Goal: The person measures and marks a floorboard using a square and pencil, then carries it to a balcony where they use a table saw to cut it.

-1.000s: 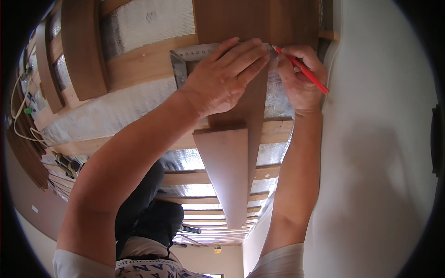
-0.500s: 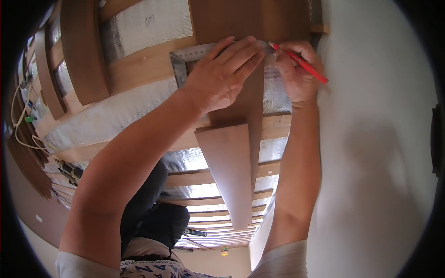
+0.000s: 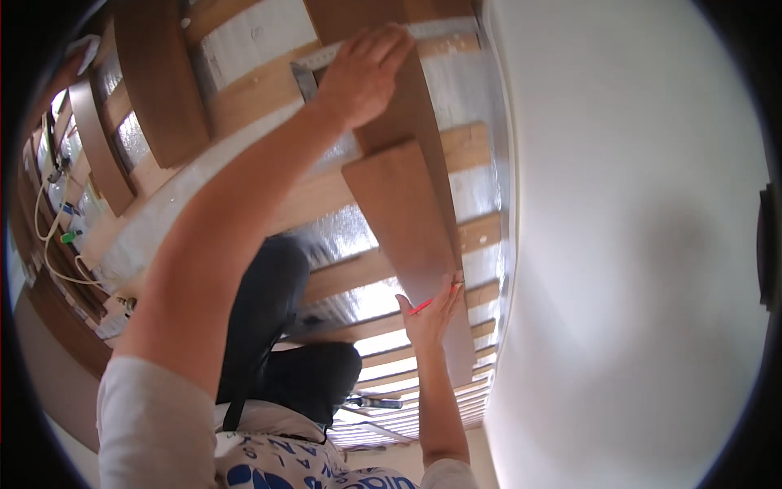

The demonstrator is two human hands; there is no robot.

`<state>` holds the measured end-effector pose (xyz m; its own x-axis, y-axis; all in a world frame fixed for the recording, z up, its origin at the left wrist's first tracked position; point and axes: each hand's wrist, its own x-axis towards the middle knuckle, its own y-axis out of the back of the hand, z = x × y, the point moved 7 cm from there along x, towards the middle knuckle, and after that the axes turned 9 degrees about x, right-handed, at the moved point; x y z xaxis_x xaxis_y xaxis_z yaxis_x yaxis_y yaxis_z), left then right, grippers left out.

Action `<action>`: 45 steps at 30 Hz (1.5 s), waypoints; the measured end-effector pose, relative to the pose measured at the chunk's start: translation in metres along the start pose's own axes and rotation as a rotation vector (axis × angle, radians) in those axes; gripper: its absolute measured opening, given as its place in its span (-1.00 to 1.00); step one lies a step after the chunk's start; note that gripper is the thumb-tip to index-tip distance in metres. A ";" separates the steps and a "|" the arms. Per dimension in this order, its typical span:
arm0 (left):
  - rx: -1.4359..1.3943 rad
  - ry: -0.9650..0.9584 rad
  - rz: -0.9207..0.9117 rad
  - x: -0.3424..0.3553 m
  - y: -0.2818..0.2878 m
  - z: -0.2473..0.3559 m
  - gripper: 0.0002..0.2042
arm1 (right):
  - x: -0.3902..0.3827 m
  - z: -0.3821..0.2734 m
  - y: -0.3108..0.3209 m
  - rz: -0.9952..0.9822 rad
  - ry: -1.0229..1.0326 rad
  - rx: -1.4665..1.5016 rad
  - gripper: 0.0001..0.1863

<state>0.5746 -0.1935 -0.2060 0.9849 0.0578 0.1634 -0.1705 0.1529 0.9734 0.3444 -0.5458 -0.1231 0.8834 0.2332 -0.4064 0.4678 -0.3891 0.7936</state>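
Observation:
My left hand lies over the blade of a metal carpenter's square, fingers together and bent over it. The square crosses a long brown plank on the wooden joists. Lower down, my right hand holds a red pencil across the palm, thumb apart from the fingers. Its fingertips are at the edge of a second brown board, which lies on the long plank. Whether they grip this board I cannot tell.
Wooden joists run across silver foil sheeting. A white wall rises on the right. More brown planks and a pale cable lie at left. What looks like another person's arm shows at upper left.
My right hand has moved down with the pencil from the square's right end to the second board. My left hand stays on the square. An arm has come in at upper left.

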 end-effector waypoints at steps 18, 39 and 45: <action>0.099 0.074 -0.233 0.039 0.013 -0.046 -0.71 | -0.052 0.089 -0.007 -0.031 -0.127 -0.183 0.29; -0.844 0.580 -0.626 -0.158 0.042 0.003 -0.68 | 0.134 -0.093 0.017 0.190 0.337 0.225 -0.57; -0.780 0.579 -0.630 -0.159 0.030 0.001 -0.68 | 0.178 -0.112 -0.013 0.283 0.651 0.100 -0.66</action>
<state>0.4129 -0.1986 -0.2023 0.7749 0.1673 -0.6095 0.1735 0.8710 0.4596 0.4923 -0.3996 -0.1546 0.7906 0.5835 0.1859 0.2508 -0.5855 0.7709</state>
